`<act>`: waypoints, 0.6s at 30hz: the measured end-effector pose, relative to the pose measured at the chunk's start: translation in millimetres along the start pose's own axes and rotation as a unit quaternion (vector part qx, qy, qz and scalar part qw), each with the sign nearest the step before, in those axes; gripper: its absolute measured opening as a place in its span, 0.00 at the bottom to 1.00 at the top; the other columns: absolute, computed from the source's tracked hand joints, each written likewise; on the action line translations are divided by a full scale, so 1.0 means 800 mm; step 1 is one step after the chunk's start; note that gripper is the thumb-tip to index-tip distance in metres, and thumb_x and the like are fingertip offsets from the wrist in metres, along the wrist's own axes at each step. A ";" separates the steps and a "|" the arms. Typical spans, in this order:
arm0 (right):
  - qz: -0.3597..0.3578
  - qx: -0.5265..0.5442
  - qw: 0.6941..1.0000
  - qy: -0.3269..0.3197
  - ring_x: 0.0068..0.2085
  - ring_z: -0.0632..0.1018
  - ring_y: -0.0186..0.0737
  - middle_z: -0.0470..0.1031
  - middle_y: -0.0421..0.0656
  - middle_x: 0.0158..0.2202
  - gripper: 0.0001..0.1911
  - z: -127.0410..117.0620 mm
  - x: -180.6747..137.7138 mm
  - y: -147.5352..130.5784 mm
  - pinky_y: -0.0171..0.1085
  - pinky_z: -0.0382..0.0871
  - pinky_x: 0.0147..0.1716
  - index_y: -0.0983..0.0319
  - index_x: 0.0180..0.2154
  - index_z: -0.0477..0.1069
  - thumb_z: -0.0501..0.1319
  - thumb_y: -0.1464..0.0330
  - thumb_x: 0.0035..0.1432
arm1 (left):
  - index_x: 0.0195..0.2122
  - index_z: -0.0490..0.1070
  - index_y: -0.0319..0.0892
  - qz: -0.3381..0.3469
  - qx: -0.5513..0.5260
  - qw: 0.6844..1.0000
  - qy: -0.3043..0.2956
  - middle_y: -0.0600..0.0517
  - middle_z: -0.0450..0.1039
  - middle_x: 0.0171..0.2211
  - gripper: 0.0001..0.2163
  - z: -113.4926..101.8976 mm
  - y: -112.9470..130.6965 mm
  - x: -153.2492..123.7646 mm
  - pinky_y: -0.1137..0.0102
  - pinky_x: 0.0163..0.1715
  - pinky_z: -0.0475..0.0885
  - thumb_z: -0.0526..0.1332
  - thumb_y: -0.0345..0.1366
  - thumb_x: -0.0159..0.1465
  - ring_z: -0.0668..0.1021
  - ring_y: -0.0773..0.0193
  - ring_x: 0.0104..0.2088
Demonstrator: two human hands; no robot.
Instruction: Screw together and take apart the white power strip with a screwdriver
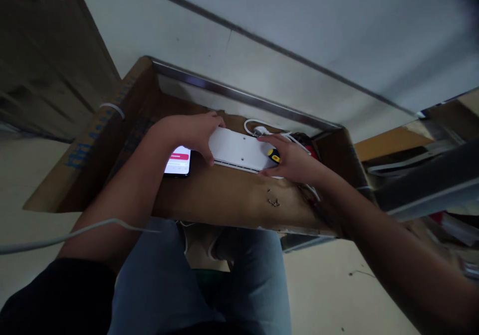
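A long white power strip (235,148) lies bottom side up on cardboard, with small screw holes in its face and a slotted near edge. My left hand (198,131) grips its left end, thumb on the near side and fingers at the far side. Around the right end is my right hand (290,158), which also keeps a screwdriver (274,155) with a yellow and black handle in its palm; the shaft is hidden. Behind the strip runs a white cord with a plug (261,131). Several tiny screws (274,203) lie loose near my right hand.
A lit phone (177,163) rests beside my left forearm. The cardboard tray (209,200) has raised walls left and right. Dark and red items (310,148) sit in its right back corner. A loose white cable tie end (112,221) sticks out at the front left.
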State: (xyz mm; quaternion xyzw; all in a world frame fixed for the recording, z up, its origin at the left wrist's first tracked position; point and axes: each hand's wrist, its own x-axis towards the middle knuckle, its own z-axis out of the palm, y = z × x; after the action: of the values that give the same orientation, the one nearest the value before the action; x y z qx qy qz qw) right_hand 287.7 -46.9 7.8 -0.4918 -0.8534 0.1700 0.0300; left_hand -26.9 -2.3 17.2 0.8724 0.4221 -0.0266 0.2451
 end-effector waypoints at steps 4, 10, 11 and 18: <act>0.004 -0.004 1.000 -0.002 0.64 0.71 0.55 0.63 0.52 0.65 0.50 0.001 -0.003 0.005 0.52 0.68 0.67 0.62 0.67 0.63 0.74 0.54 0.46 | 0.65 0.63 0.41 0.019 -0.006 1.000 0.009 0.42 0.65 0.65 0.46 0.005 0.002 0.002 0.61 0.62 0.67 0.73 0.50 0.45 0.72 0.46 0.61; 0.023 -0.013 1.000 -0.004 0.60 0.73 0.55 0.64 0.53 0.64 0.51 0.005 -0.007 0.000 0.53 0.71 0.64 0.62 0.68 0.62 0.74 0.52 0.47 | 0.66 0.61 0.47 0.028 -0.005 0.999 0.014 0.44 0.65 0.65 0.46 0.011 -0.001 0.007 0.61 0.63 0.67 0.74 0.48 0.45 0.72 0.47 0.61; 0.026 -0.014 1.000 -0.004 0.61 0.73 0.55 0.63 0.53 0.65 0.51 0.005 -0.007 -0.001 0.53 0.70 0.64 0.62 0.68 0.62 0.74 0.52 0.47 | 0.67 0.61 0.47 0.031 -0.003 0.999 0.015 0.44 0.65 0.65 0.46 0.012 -0.001 0.008 0.60 0.63 0.67 0.73 0.49 0.46 0.71 0.47 0.62; 0.022 -0.013 1.000 -0.001 0.63 0.71 0.55 0.64 0.53 0.65 0.50 0.005 -0.005 0.004 0.53 0.67 0.68 0.62 0.68 0.62 0.74 0.54 0.47 | 0.65 0.63 0.40 0.035 0.017 0.999 0.021 0.41 0.65 0.65 0.42 0.009 0.006 0.004 0.60 0.65 0.66 0.71 0.46 0.50 0.71 0.48 0.63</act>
State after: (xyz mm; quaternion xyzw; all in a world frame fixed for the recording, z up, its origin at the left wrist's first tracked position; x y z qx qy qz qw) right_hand 291.6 -49.6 3.7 -0.5103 -0.8447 0.1601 0.0193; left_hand -20.1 -5.8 11.7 0.8911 0.3953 -0.0071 0.2226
